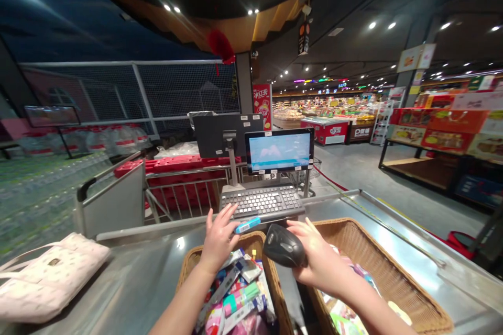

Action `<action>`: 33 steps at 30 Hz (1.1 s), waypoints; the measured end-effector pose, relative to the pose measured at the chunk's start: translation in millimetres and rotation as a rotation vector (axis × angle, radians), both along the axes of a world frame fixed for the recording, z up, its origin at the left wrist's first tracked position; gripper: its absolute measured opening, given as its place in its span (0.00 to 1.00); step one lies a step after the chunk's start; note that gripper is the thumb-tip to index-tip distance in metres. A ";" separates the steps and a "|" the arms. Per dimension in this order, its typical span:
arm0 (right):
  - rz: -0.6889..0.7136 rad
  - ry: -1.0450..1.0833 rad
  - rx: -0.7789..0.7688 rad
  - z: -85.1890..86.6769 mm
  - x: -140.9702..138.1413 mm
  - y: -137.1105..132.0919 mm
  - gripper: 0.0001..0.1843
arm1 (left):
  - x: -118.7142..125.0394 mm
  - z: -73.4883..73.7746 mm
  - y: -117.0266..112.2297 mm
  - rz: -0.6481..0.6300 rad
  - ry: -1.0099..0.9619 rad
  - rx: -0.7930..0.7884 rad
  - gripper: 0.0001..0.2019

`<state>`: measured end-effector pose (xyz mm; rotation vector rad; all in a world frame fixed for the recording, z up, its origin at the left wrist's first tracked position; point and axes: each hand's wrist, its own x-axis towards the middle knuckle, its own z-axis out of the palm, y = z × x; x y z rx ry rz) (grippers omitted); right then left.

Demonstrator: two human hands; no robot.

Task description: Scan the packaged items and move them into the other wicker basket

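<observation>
My left hand [220,235] reaches over the near edge of the keyboard [267,201] and holds one end of a small blue packet [248,225], whose barcode label shows. In my right hand [314,251] is a black handheld barcode scanner [283,246], its head pointing left toward the packet; my fingers partly hide its grip. Below my left hand, a wicker basket [280,293] is filled with small colourful packages [243,298]. Under my right forearm stands a larger wicker basket [408,272], with several packaged goods [346,319] in its near left part.
The metal counter [137,272] carries a pale pink handbag [55,277] at the left. Beyond the keyboard stand a lit monitor [280,151] and a dark screen back [214,136]. A shopping cart [113,196] is behind the counter. Boxed goods [451,120] fill shelves at right.
</observation>
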<state>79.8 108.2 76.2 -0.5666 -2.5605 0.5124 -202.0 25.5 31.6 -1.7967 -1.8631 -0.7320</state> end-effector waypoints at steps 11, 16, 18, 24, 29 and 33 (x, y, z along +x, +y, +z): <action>0.049 -0.028 -0.051 -13.3 -19.0 -14.9 0.29 | -6.4 -60.2 -37.9 -0.034 -0.056 -0.272 0.10; 0.063 -0.017 -0.065 -19.1 -24.9 -22.2 0.29 | -6.5 -88.5 -46.4 -0.129 -0.045 -0.358 0.09; 0.062 -0.031 -0.070 -21.4 -26.0 -25.0 0.29 | -6.2 -95.3 -48.5 -0.163 -0.061 -0.415 0.07; 0.036 -0.048 -0.082 -30.5 -19.3 -28.1 0.28 | 2.3 -88.0 -54.7 -0.236 -0.094 -0.592 0.14; -0.053 -0.019 -0.075 -32.2 12.8 -17.9 0.30 | 18.4 -65.2 -42.2 -0.266 -0.100 -0.618 0.17; -0.191 -0.008 -0.064 -27.2 59.5 -0.2 0.34 | 47.1 -54.2 -7.6 -0.358 -0.087 -0.560 0.15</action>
